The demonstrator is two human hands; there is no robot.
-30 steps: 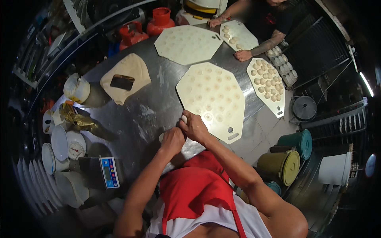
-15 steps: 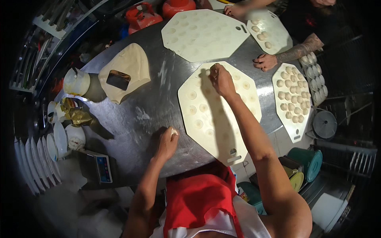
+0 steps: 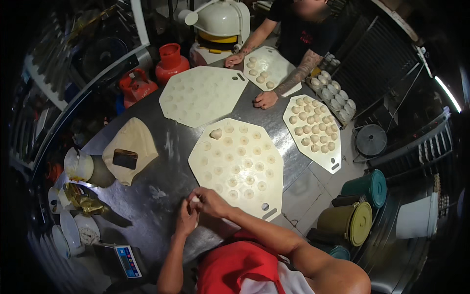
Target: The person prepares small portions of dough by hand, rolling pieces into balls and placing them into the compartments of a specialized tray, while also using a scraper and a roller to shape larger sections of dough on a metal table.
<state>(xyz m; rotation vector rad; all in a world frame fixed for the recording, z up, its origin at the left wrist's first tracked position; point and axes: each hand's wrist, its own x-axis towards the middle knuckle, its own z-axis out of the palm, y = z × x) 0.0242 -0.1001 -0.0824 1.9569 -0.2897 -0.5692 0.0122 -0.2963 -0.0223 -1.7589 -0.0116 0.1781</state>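
Note:
My two hands meet over the steel table, at the near left edge of a cream octagonal board point(image 3: 272, 188). A small pale piece of dough point(image 3: 195, 200) shows between their fingers. My left hand point(image 3: 186, 219) is closed around it from below, and the fingers of my right hand point(image 3: 211, 203) pinch at it from the right. How much dough lies inside the left palm is hidden. On the board, rows of round ringed marks show, and one dough ball point(image 3: 215, 133) sits near its far left edge.
A dough slab point(image 3: 139, 142) with a phone on it lies left. Beyond are another marked board point(image 3: 203, 98) and two boards bearing dough balls point(image 3: 313, 125). A co-worker's hand point(image 3: 265, 100) rests on the table's far side. A digital scale point(image 3: 128, 261) stands near left; lidded bins point(image 3: 360, 223) stand right.
My right hand has come back from the board's far left, where a dough ball now sits, to my left hand. The view has shifted and shows more of the room beyond.

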